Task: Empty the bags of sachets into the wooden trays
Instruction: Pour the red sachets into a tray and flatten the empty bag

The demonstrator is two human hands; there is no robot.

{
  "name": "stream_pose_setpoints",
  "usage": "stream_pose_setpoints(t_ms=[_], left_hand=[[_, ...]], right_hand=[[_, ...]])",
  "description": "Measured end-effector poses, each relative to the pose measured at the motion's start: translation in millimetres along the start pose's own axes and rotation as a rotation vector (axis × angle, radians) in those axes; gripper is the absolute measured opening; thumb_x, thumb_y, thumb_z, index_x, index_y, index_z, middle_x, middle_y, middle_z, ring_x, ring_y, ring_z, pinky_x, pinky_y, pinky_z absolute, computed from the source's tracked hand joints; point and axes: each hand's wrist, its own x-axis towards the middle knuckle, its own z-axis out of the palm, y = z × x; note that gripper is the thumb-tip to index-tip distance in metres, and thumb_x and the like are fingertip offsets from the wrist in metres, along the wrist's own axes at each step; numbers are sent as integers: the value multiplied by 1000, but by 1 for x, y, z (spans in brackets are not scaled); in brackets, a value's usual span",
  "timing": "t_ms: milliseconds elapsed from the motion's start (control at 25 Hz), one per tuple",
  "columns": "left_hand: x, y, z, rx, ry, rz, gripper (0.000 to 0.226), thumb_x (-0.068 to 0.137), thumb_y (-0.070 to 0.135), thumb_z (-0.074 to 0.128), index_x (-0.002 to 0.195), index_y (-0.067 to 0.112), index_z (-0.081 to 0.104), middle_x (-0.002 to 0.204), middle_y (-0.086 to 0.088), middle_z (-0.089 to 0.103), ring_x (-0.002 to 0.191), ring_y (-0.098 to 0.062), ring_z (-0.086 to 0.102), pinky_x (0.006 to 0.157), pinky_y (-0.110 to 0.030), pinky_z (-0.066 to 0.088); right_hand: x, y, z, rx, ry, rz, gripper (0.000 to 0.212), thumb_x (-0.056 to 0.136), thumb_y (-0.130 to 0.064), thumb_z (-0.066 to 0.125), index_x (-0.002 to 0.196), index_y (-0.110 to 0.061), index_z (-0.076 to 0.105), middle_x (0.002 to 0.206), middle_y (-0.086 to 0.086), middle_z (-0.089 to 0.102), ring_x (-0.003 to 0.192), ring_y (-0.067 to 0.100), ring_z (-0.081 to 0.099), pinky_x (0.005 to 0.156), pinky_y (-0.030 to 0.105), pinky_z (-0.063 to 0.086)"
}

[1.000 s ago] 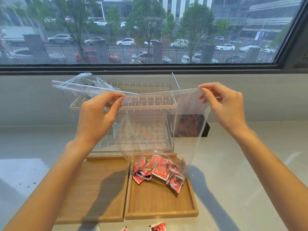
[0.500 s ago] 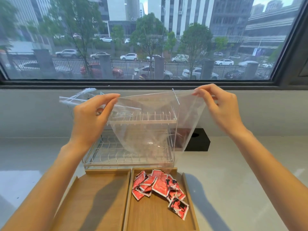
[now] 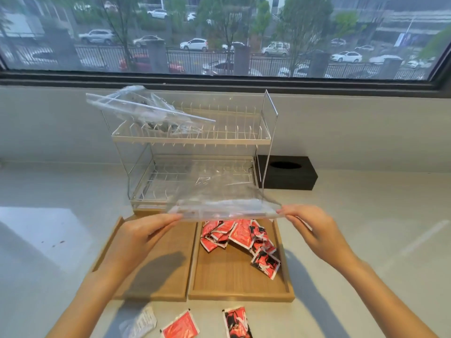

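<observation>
On the desk [image 3: 366, 240], below the window [image 3: 219, 32], a wire rack [image 3: 195, 140] stands at the back, and just in front of it two wooden trays lie side by side and touching. The left tray [image 3: 170, 240] is bare; the right tray [image 3: 234, 276] holds a heap of red sachets [image 3: 239, 237] in its far half. Above the far edge of the trays both hands hold one clear bag [image 3: 219, 198] stretched flat between them: the fingers of the left hand [image 3: 139, 237] pinch its left end, the fingers of the right hand [image 3: 314, 230] pinch its right end. The bag looks empty, so I judge this bag is done and the step in hand is to put it away. A second clear bag [image 3: 146, 111] lies on the top shelf of the rack; I cannot tell what is in it. The next move probably calls for laying the empty bag aside; right of the trays the desk has open room, up to a black box [image 3: 288, 174]. Three loose sachets [image 3: 207, 323] lie on the desk before the near tray edges, so they also must go in
</observation>
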Motion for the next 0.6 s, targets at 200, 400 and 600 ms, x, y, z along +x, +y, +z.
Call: stream_pose_setpoints(t_ms=[200,400,600], left_hand=[[-46,-14,38,63,-130,-150,60,82,66,26,97,28,70,94,24,62,96,5,56,75,5,35],[-80,-27,64,84,-279,-330,55,67,72,31,96,41,66,105,31,60,92,-3,61,73,-16,40],[-79,-20,71,79,-455,-395,82,52,86,25,106,38,64,99,23,65,92,-5,63,73,-22,44]], right_hand=[[-55,13,40,40,-117,143,50,91,-55,23,94,-27,65,90,-7,73,91,8,55,82,18,38],[-88,13,59,111,-269,248,50,86,-65,19,92,-33,57,84,-18,70,78,5,61,74,18,43],[-92,16,62,155,-350,405,39,83,-50,39,95,-26,66,89,-11,70,82,5,63,74,17,43]])
